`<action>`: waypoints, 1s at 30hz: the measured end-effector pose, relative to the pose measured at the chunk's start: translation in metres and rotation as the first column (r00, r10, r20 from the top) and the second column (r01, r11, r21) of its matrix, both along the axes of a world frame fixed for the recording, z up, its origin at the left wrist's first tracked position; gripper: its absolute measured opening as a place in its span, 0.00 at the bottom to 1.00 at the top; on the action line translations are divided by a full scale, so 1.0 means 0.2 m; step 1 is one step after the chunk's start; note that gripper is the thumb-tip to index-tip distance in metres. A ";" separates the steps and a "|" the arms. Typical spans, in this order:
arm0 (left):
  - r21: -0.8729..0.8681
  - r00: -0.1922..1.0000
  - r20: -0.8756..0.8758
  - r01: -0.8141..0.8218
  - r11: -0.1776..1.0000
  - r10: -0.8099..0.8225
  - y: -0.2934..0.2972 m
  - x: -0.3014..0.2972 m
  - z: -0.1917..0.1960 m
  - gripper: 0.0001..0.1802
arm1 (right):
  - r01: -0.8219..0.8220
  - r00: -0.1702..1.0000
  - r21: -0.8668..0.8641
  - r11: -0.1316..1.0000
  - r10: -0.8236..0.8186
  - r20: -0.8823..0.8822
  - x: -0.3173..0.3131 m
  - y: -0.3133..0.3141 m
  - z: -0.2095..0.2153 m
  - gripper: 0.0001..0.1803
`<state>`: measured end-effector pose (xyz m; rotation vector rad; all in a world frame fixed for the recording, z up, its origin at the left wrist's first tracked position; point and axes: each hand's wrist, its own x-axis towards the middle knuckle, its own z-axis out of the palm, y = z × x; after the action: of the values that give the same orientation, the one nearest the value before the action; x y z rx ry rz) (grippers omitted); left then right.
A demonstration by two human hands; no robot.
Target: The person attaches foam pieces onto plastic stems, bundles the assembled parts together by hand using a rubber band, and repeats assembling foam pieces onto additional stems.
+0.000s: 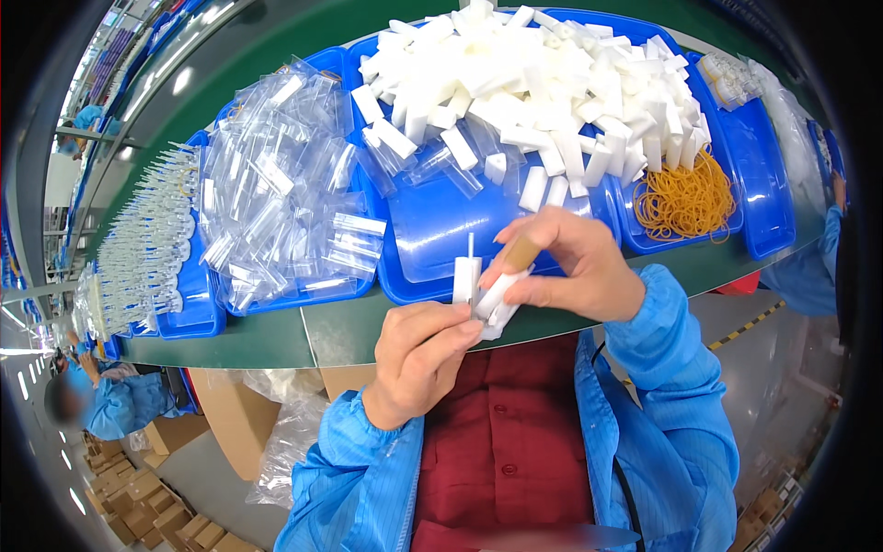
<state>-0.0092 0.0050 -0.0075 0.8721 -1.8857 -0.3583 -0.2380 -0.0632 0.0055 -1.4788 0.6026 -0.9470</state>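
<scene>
Over the table's near edge, my two hands meet around small white pieces. The fingers of my left hand (414, 354) are closed on the lower end of a thin rod-like part (471, 245), whose pale tip points up beside a white foam block (464, 276). My right hand (584, 271) pinches another white foam block (501, 293) between thumb and fingers, against the same part. A tan finger cot (521, 254) covers one right fingertip. How the pieces join is hidden by my fingers. Beyond them, a heap of white foam blocks (524, 78) fills a blue tray (441, 230).
Clear plastic sleeves (276, 184) are piled in a tray on the left. Farther left stand rows of slim translucent parts (147, 244). Orange rubber bands (685, 198) fill a tray on the right, beside another blue tray (768, 198). Co-workers in blue sit at both sides.
</scene>
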 end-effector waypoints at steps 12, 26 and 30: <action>-0.071 0.996 0.085 0.035 0.997 -0.029 -0.05 0.04 0.01 0.22 | -0.004 1.000 -0.069 0.998 0.004 -0.007 0.00 0.02 0.02 0.10; 0.009 0.997 0.080 -0.013 1.000 0.012 -0.02 0.08 -0.02 0.22 | -0.226 0.570 -0.748 0.624 -0.538 -0.621 -0.18 -0.10 0.18 0.14; 0.035 0.993 0.120 -0.017 0.999 0.012 -0.02 0.05 -0.01 0.21 | -0.462 0.366 -0.753 0.469 -0.673 -0.643 -0.15 -0.10 0.13 0.13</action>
<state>0.0017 0.0005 -0.0101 0.9492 -1.9873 -0.3379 -0.2673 -0.0834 0.0323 -3.1396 1.1760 -0.3095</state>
